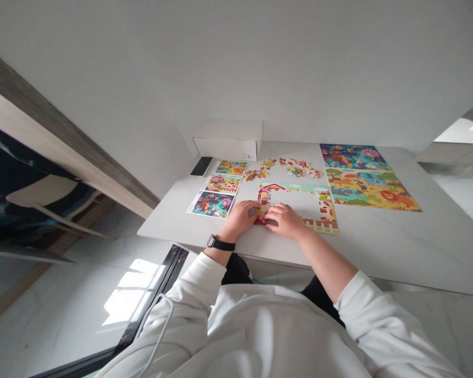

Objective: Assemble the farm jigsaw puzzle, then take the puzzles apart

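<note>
We touch the puzzle frame (326, 209) at its near-left corner.
Left of it lie three picture cards (222, 184); our left hand (242, 217) and right hand (286, 220) are at that corner, fingers curled, though we cannot tell whether they pinch a piece; loose pieces (295, 171) lie beyond the frame, two colourful pictures (370, 181) right of it.

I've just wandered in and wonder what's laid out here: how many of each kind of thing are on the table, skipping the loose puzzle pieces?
Small animal pictures: 3
Large animal pictures: 2
Unfinished farm puzzle: 1
Smartphone: 1
White box: 1
Total: 8
</note>
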`<control>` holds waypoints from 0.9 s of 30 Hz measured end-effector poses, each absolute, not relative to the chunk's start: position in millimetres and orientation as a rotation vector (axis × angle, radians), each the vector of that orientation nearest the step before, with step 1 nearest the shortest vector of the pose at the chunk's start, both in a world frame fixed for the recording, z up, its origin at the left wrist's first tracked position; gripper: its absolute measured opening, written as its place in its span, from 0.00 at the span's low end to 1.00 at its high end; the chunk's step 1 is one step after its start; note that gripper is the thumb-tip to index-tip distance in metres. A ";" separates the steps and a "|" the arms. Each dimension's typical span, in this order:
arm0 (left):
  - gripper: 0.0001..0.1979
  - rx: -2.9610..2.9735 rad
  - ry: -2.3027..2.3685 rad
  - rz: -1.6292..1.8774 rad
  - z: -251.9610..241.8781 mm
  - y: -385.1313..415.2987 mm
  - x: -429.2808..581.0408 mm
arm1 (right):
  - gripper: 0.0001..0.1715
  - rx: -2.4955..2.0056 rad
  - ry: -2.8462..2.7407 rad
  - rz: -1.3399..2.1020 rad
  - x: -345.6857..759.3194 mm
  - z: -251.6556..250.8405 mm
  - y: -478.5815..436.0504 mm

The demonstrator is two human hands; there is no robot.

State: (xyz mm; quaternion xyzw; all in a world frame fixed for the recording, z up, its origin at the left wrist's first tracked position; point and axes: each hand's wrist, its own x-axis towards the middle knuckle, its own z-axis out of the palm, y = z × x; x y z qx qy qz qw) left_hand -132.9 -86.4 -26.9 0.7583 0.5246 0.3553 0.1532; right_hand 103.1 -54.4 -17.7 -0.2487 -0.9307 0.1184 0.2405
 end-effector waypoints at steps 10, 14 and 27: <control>0.13 2.179 1.517 1.008 -31.0 -82.6 -134.0 | 0.06 -0.686 -2.561 0.291 101.7 -19.5 -53.7; 0.12 2.183 1.512 1.025 -34.1 -81.4 -134.9 | 0.06 -0.700 -2.556 0.291 101.5 -19.1 -54.3; 0.14 2.180 1.507 1.004 -26.2 -85.1 -133.1 | 0.08 -0.718 -2.544 0.340 101.3 -18.5 -53.9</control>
